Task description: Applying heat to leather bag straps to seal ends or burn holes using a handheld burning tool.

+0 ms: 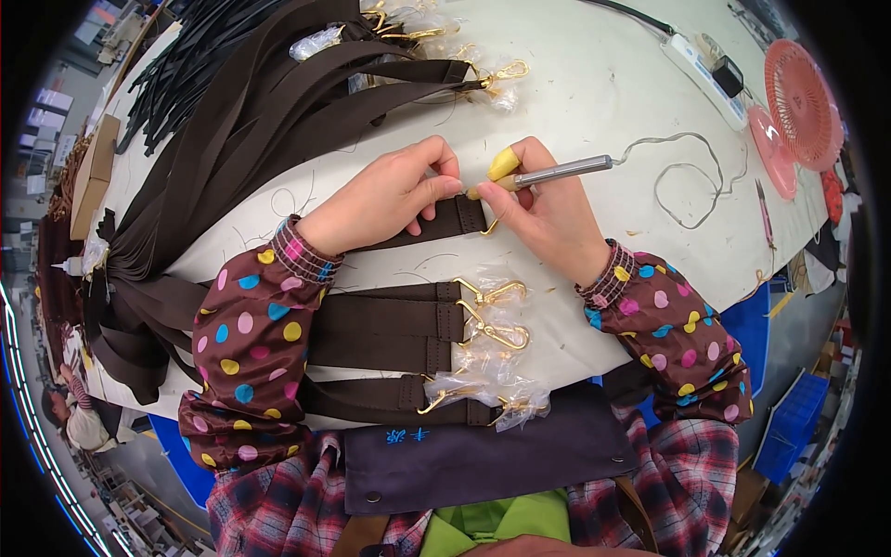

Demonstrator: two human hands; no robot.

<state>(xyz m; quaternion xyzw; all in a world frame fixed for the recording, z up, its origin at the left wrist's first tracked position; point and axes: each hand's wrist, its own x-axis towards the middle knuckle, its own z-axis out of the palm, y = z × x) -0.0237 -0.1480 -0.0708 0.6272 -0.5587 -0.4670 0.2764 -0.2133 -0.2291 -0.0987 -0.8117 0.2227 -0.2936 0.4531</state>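
Observation:
My right hand (pixel 557 209), its index finger in a yellow finger cover, grips a grey corded pen-shaped tool (pixel 566 171). The tool's tan front end points left, toward my left fingertips. My left hand (pixel 394 190) is closed in a pinch beside that tip; whatever lies between its fingers is too small to make out. Just under both hands is the stitched end of a dark brown strap (pixel 450 219) with a gold metal fitting. Nearer me lie several more brown straps (pixel 385 330), their gold snap hooks (pixel 497 330) partly wrapped in clear plastic.
A bundle of brown straps (pixel 232 139) spreads across the left of the white table (pixel 575 93), beside thin black strips (pixel 186 70). Far right are a pink fan (pixel 803 107), a white power strip (pixel 707 79), the tool's loose cord (pixel 682 135) and slim tweezers (pixel 765 213).

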